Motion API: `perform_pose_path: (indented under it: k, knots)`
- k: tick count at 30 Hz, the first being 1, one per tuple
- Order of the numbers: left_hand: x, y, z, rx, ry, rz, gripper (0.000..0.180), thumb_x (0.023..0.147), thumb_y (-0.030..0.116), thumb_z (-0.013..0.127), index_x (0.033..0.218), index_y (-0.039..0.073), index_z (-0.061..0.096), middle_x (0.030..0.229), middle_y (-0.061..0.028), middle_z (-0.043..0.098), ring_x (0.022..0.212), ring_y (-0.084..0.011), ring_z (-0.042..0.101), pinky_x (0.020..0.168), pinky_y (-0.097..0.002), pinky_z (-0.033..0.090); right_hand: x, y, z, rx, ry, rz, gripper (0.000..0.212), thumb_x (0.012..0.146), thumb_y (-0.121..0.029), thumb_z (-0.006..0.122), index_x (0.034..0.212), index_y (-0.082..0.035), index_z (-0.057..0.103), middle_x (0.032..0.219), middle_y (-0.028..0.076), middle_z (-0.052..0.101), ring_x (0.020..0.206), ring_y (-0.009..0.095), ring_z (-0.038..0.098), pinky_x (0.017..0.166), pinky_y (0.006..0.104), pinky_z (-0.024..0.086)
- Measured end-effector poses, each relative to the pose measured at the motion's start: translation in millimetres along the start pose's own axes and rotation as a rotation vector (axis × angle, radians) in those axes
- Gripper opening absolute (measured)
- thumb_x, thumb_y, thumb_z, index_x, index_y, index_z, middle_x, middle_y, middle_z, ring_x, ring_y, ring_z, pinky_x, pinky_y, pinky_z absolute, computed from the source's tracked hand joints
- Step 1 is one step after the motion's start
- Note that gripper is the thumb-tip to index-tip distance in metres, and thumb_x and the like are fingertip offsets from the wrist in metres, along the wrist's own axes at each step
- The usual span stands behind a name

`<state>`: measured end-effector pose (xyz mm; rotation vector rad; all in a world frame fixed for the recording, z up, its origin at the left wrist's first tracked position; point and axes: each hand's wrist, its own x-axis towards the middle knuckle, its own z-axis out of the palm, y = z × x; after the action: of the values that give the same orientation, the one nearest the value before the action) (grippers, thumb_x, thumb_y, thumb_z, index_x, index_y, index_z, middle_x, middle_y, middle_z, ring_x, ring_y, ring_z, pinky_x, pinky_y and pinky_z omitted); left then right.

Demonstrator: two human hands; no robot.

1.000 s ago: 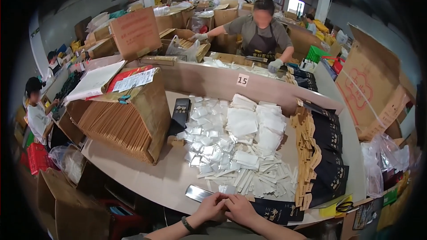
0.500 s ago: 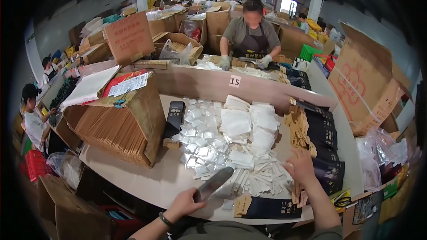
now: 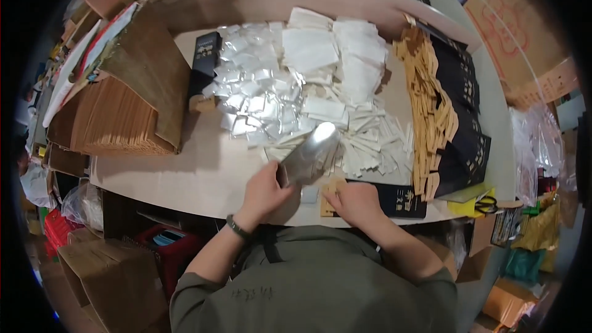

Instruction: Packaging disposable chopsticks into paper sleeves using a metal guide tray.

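Observation:
My left hand [image 3: 266,192] is closed round one end of a long, shiny silver piece with a rounded tip [image 3: 311,153], tilted up over the loose items. My right hand [image 3: 354,200] has its fingers curled on the tan end of a flat dark-and-tan packet [image 3: 401,200] lying at the table's near edge. Between the hands is a small clear packet [image 3: 309,195]. Beyond them lie several small shiny packets [image 3: 253,98], a stack of white napkins [image 3: 310,49] and a spread of thin white paper-wrapped sticks [image 3: 373,148].
At the left stands an open cardboard box [image 3: 123,117] packed with brown card. Tan strips [image 3: 425,117] and more dark packets [image 3: 459,80] line the right side. Scissors [image 3: 486,203] rest by the right edge on something yellow. A low partition [image 3: 246,0] closes off the far side.
The view has tilted down. My right hand has moved left from beside the tan strips to the near packet's tan end. My left hand still holds the silver piece, now nearer the right hand.

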<state>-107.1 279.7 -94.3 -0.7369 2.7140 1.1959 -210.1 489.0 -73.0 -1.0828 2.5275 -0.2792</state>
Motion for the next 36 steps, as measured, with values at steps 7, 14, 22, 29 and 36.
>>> perform_pose_path:
  k: [7,14,22,29,36]
  knots:
    - [-40.5,-20.7,3.3,0.059,0.137,0.261,0.052,0.071,0.018,0.078,0.117,0.007,0.057,0.096,-0.0142,0.060,0.085,-0.0344,0.062,0.073,-0.0403,0.051,-1.5,-4.0,15.3,0.165,0.136,0.024,0.027,0.089,-0.029,0.059,0.081,-0.004,0.063,0.069,0.018,0.065,0.070,0.038,0.065,0.063,0.0484,0.051]
    - [-70.1,-21.6,-25.2,0.301,-0.110,0.320,0.067,0.069,0.031,0.085,0.126,0.012,0.054,0.095,-0.0100,0.061,0.084,-0.0330,0.063,0.073,-0.0410,0.051,2.8,-21.6,18.9,0.206,0.052,0.044,0.019,0.078,-0.024,0.061,0.072,-0.007,0.065,0.070,0.015,0.066,0.070,0.037,0.066,0.064,0.0460,0.052]
    - [-7.6,6.9,-3.6,0.165,0.238,0.284,0.045,0.076,0.036,0.079,0.105,0.006,0.062,0.090,-0.0124,0.062,0.083,-0.0338,0.063,0.072,-0.0408,0.051,38.0,23.0,-22.5,0.032,0.272,0.102,0.035,0.086,-0.040,0.064,0.083,-0.005,0.065,0.075,0.018,0.067,0.074,0.040,0.066,0.068,0.0497,0.052]
    - [34.8,8.6,10.2,0.153,0.252,0.197,0.025,0.083,0.025,0.073,0.092,0.005,0.060,0.089,-0.0141,0.066,0.083,-0.0336,0.065,0.071,-0.0399,0.052,44.7,50.0,-5.5,0.160,0.199,0.177,0.023,0.085,-0.026,0.069,0.086,-0.004,0.063,0.081,0.017,0.066,0.081,0.037,0.064,0.069,0.0458,0.049]
    - [-25.8,-19.9,-39.2,-0.021,0.324,0.285,0.007,0.083,0.007,0.064,0.089,0.005,0.060,0.081,-0.0148,0.062,0.076,-0.0337,0.063,0.068,-0.0397,0.051,52.3,48.7,-33.7,0.290,0.302,-0.064,0.016,0.086,-0.019,0.065,0.084,-0.003,0.062,0.081,0.016,0.064,0.079,0.036,0.062,0.070,0.0424,0.049]
